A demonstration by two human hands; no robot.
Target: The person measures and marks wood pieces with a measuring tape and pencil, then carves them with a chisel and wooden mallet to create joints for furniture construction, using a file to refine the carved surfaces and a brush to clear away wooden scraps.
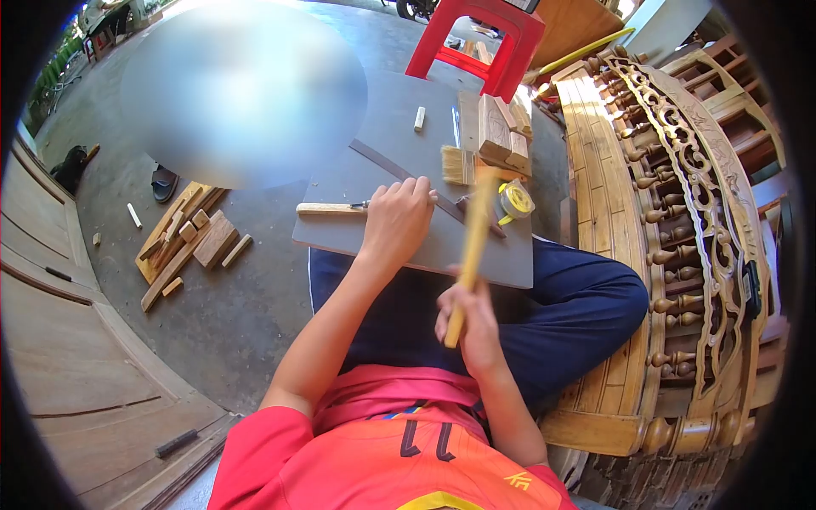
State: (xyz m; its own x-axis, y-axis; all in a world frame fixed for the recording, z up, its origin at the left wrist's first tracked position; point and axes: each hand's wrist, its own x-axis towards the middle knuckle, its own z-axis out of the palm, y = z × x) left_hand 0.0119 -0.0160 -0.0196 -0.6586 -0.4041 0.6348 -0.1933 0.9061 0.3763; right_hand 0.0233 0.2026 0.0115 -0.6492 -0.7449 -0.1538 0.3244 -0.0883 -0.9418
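Note:
On the grey board (pixel 391 110), my left hand (pixel 399 217) is closed, its fingers curled down over a dark flat strip (pixel 374 160); what it grips is hidden. Just left of this hand lies a tool with a wooden handle (pixel 327 208), its metal end reaching the hand. Nearer my body, my right hand (pixel 469 323) is closed round a long yellowish wooden stick or handle (pixel 474 246). This is blurred and slants up over the board's right part. A brush (pixel 457 165) and a yellow tape measure (pixel 516 201) lie beyond it.
Wood blocks (pixel 494 127) sit at the board's right edge, and a small pale piece (pixel 419 118) lies farther back. More wood pieces (pixel 216 239) are on the floor at left. A red stool (pixel 518 51) stands beyond the board, a carved wooden bench (pixel 595 212) at right.

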